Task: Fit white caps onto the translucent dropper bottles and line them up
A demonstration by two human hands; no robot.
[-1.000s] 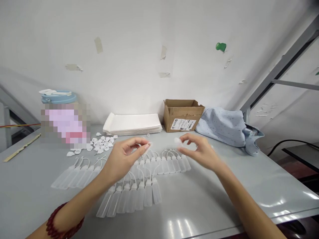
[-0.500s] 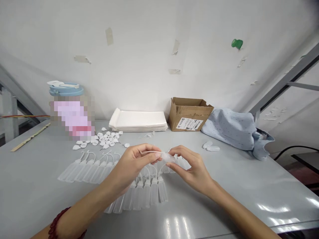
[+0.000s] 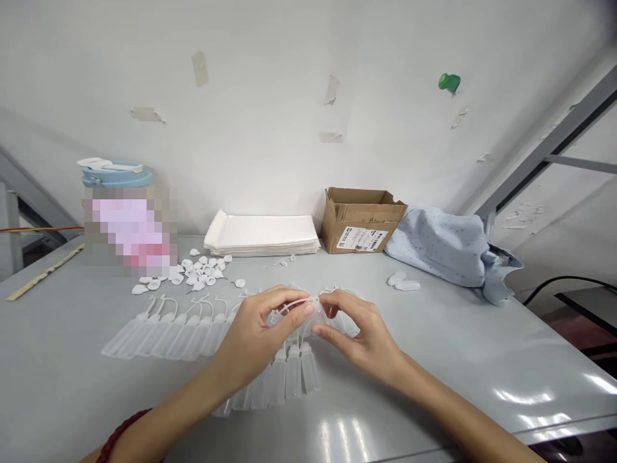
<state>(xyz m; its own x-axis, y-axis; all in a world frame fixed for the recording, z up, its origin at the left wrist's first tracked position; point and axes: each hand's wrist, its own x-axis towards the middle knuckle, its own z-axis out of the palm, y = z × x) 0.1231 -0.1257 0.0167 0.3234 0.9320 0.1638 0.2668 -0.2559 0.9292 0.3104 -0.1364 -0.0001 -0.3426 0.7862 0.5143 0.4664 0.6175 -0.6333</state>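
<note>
A small translucent plastic piece (image 3: 317, 314) with a thin white strap is held between both hands above the grey table. My left hand (image 3: 270, 328) pinches its strap end between thumb and fingers. My right hand (image 3: 359, 325) grips the other side, thumb below and fingers above. Under and beside the hands lie rows of similar translucent sleeves with looped straps: one row to the left (image 3: 166, 334), another in front (image 3: 293, 373). More sleeves behind the hands are partly hidden. A pile of small white caps (image 3: 207, 273) lies beyond the left row.
Along the wall stand a blue-lidded container (image 3: 116, 175) with a blurred body, a stack of white sheets (image 3: 265, 233), an open cardboard box (image 3: 361, 222) and light blue cloth (image 3: 438, 247). Two loose translucent pieces (image 3: 407, 285) lie on the grey table (image 3: 457, 360) at right.
The view has shifted slightly, so the background sits further left. The held piece has tilted more downward, and my right fingers have moved closer to my left fingertips.
</note>
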